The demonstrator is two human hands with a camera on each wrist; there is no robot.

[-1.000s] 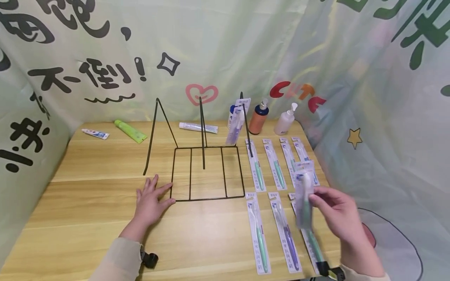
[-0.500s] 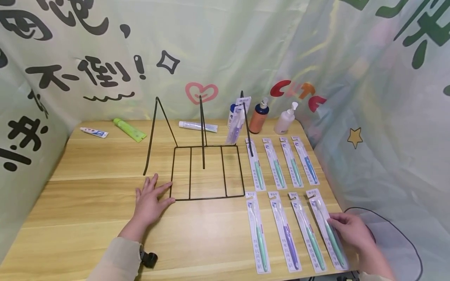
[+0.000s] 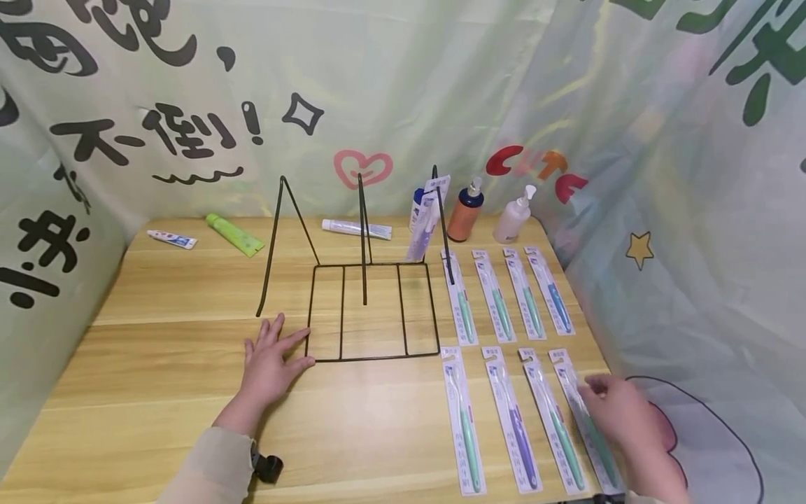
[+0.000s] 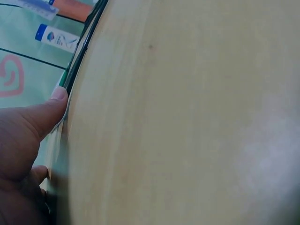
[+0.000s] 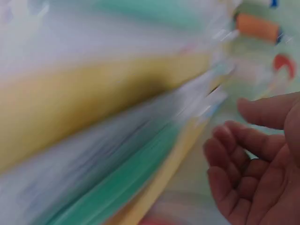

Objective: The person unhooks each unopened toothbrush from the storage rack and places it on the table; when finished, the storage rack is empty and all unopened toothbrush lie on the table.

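Observation:
My left hand [image 3: 271,367] rests on the table with fingers spread, thumb and index finger at the front left corner of a black wire rack [image 3: 373,359]. In the left wrist view the thumb [image 4: 51,110] lies against the dark wire. My right hand [image 3: 620,413] hovers beside a packaged green toothbrush [image 3: 588,420] at the right end of the front row. Its fingers are loosely bent and hold nothing; the right wrist view shows a gap between them and the toothbrush [image 5: 126,183]. A packaged purple toothbrush [image 3: 423,227] hangs on the rack's right hook.
Packaged toothbrushes lie in two rows right of the rack, including a purple one [image 3: 513,420] and a blue one [image 3: 550,290]. Behind stand an orange pump bottle [image 3: 464,213] and a pale pump bottle [image 3: 513,218]. Tubes, one green [image 3: 235,235], lie along the back.
My right hand has lowered the packaged green toothbrush to the right end of the front row and let go of it. The left hand has stayed in place.

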